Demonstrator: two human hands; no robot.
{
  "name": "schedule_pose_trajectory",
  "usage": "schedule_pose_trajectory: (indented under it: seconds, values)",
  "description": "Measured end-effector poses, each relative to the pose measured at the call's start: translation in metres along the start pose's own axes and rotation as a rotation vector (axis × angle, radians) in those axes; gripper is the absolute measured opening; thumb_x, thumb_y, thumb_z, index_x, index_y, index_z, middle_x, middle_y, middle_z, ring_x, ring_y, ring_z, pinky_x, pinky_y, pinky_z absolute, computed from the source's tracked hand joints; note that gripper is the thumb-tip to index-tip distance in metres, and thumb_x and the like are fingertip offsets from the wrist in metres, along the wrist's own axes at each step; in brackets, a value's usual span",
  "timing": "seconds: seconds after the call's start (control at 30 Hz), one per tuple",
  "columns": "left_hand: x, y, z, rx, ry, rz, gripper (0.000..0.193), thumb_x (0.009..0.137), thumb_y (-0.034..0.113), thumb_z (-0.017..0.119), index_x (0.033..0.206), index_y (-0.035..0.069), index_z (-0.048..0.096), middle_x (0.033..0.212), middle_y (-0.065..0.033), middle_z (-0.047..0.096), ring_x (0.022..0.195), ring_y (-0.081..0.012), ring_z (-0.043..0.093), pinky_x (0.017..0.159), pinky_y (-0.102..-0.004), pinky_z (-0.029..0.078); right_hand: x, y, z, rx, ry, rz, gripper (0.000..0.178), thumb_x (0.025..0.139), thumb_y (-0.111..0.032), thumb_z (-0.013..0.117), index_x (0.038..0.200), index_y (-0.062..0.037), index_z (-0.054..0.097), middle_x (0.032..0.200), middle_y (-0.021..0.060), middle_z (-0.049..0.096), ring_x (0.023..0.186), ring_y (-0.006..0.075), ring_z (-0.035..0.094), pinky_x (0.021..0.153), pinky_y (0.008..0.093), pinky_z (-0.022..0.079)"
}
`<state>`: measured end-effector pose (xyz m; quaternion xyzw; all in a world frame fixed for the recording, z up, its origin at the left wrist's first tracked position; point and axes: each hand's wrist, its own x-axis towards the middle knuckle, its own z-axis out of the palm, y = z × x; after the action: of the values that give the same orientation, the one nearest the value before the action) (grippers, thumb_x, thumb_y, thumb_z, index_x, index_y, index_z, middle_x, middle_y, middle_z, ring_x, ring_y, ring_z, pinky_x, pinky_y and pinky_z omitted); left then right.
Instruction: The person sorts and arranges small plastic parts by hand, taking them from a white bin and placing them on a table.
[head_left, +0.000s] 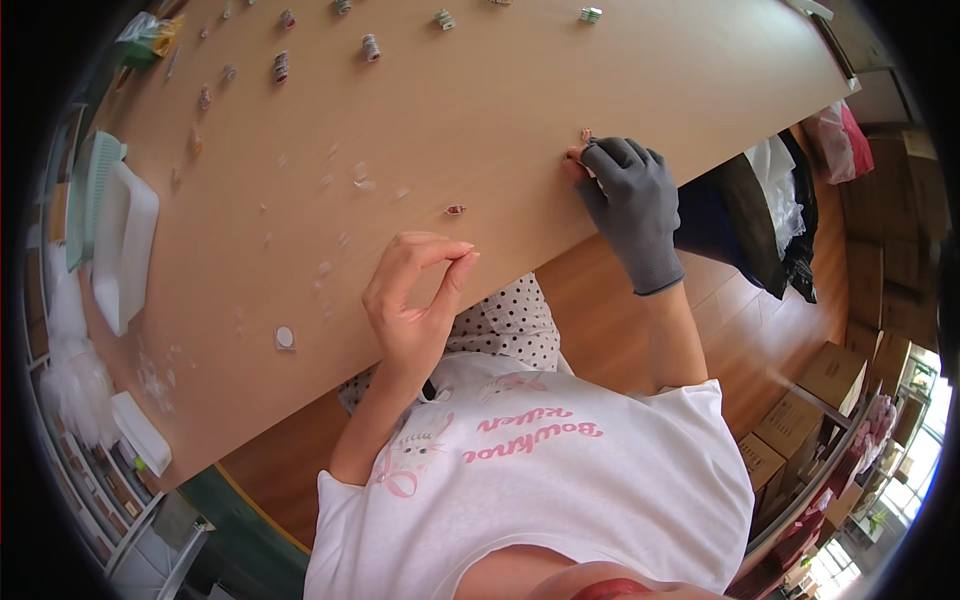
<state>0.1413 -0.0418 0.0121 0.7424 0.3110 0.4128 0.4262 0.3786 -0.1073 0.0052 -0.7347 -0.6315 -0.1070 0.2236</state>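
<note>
My left hand (pixel 412 285) is bare and raised just over the near part of the tan table (pixel 480 120). Its thumb and index fingertip meet in a pinch; anything between them is too small to make out. Just beyond those fingertips lies a small red and silver piece (pixel 456 210). My right hand (pixel 630 195) wears a grey glove with bare fingertips showing. Its fingers are drawn together at the tabletop, and what they hold, if anything, is hidden. Another small reddish piece (pixel 587 134) sits right against these fingers.
Small banded stacks (pixel 371 47) stand spaced in rows across the far table. Clear plastic scraps (pixel 362 183) and a round white disc (pixel 285 338) lie left. A white tray (pixel 125 250) and green basket (pixel 95 190) line the left edge. Bags (pixel 770 210) and cartons (pixel 800 420) are right.
</note>
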Motion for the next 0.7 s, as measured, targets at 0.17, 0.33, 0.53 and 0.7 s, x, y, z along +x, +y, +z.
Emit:
schedule_pose_trajectory:
  seconds: [0.17,0.33,0.53,0.7]
  values:
    - [0.011,0.001,0.013,0.015,-0.057,0.002,0.012,0.083,-0.004,0.071,0.093,0.003,0.069,0.089,-0.0061,0.069,0.081,-0.0178,0.066,0.072,-0.0287,0.052,-0.003,-0.011,0.004,0.15,0.003,0.177,0.008,0.083,-0.017,0.072,0.084,-0.0104,0.068,0.084,0.0043,0.067,0.077,0.0257,0.065,0.07,0.036,0.051]
    - [0.018,-0.004,0.026,0.014,-0.119,0.03,0.015,0.085,-0.005,0.068,0.099,0.002,0.069,0.098,-0.0076,0.067,0.084,-0.0231,0.066,0.072,-0.0329,0.055,-0.004,-0.016,0.0,0.292,-0.068,0.168,0.006,0.082,-0.014,0.072,0.084,-0.0096,0.069,0.081,0.0048,0.067,0.075,0.0264,0.065,0.068,0.0346,0.051]
    - [0.015,-0.008,0.036,0.167,-0.105,0.126,0.024,0.084,-0.004,0.068,0.107,0.005,0.069,0.109,-0.0074,0.066,0.095,-0.0248,0.065,0.08,-0.0357,0.055,-0.007,-0.025,-0.004,0.167,-0.066,0.066,0.012,0.079,-0.012,0.072,0.09,-0.0102,0.068,0.088,0.0037,0.067,0.079,0.0255,0.065,0.069,0.0344,0.051]
    - [0.015,-0.01,0.036,0.184,-0.095,0.123,0.03,0.084,-0.003,0.069,0.112,0.006,0.067,0.112,-0.0071,0.065,0.098,-0.024,0.065,0.081,-0.0352,0.055,-0.014,-0.035,0.008,-0.172,-0.019,-0.061,0.017,0.079,-0.013,0.072,0.094,-0.0102,0.064,0.094,0.003,0.067,0.082,0.0245,0.064,0.071,0.0344,0.051]
